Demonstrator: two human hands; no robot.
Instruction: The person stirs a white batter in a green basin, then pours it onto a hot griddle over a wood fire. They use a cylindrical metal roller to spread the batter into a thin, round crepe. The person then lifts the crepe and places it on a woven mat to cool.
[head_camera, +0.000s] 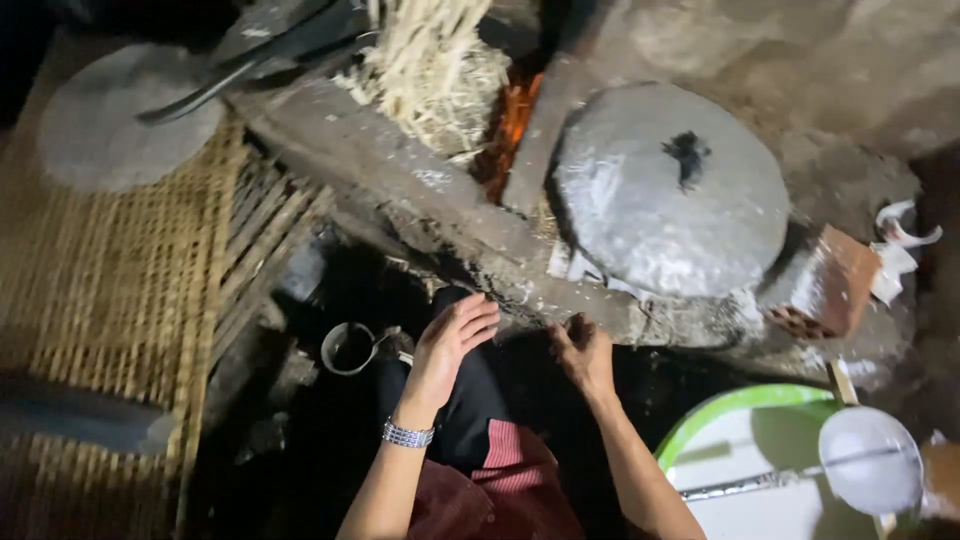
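My left hand (452, 342), with a metal watch on its wrist, hovers with fingers spread just below the rough stone edge of a hearth (400, 170); it holds nothing. My right hand (582, 352) is beside it, fingers curled near the hearth's edge under a large round grey lid (670, 190) with a small black knob; I cannot tell whether it grips anything. A bundle of straw (435, 70) sticks into the hearth, and orange embers (510, 115) glow next to it.
A woven bamboo mat (110, 280) and a flat round grey disc (100, 130) lie at left. A small metal cup (350, 347) sits on the dark floor. At lower right a green-rimmed white basin (740, 450) holds a white ladle (870, 460). A red brick (825, 285) props the hearth.
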